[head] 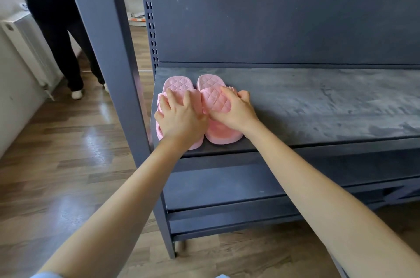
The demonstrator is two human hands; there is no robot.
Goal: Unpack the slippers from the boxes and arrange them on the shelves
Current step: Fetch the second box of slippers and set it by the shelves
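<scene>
Two pink quilted slippers lie side by side at the left end of a dark grey shelf [318,105], toes toward the back panel. My left hand [179,116] lies on top of the left slipper [178,83], with spread fingers pressing on its strap. My right hand [236,109] grips the strap of the right slipper [216,101], fingers curled round its right edge and thumb at its left. The heels of both slippers reach the shelf's front edge.
The shelf stretches to the right of the slippers. A lower shelf [227,186] sits beneath, and a grey upright post [109,50] stands at the left. Another person [56,27] in dark clothes stands on the wooden floor [68,164] beside a white radiator [25,50].
</scene>
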